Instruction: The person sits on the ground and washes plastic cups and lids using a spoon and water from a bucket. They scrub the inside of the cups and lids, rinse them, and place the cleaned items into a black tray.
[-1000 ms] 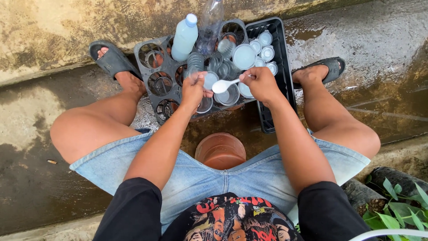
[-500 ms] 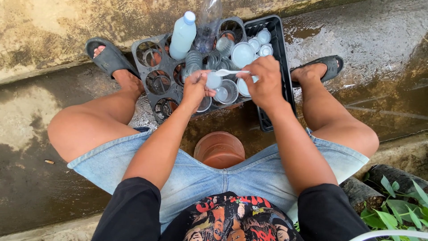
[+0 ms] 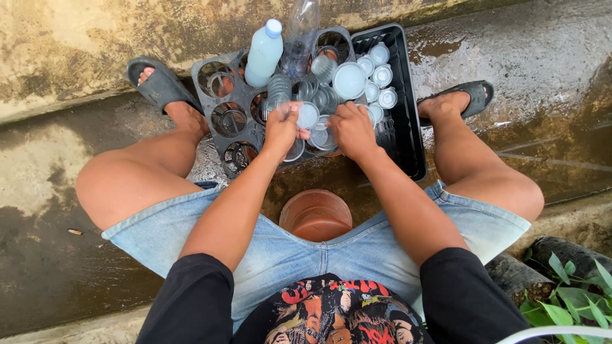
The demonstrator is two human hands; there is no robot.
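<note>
Left hand point(image 3: 282, 129) pinches a small clear cup point(image 3: 307, 116); right hand point(image 3: 352, 130) grips, seemingly, another in the grey crate point(image 3: 215, 102).

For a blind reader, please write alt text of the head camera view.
A seated person's left hand holds a small clear cup over a dark tray of cups and two bottles, with the right hand beside it.

wet concrete floor point(image 3: 542, 70), stained wall point(image 3: 95, 38), daylight

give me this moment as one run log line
left hand: holds small clear cup | right hand: down on cups in grey tray
</note>
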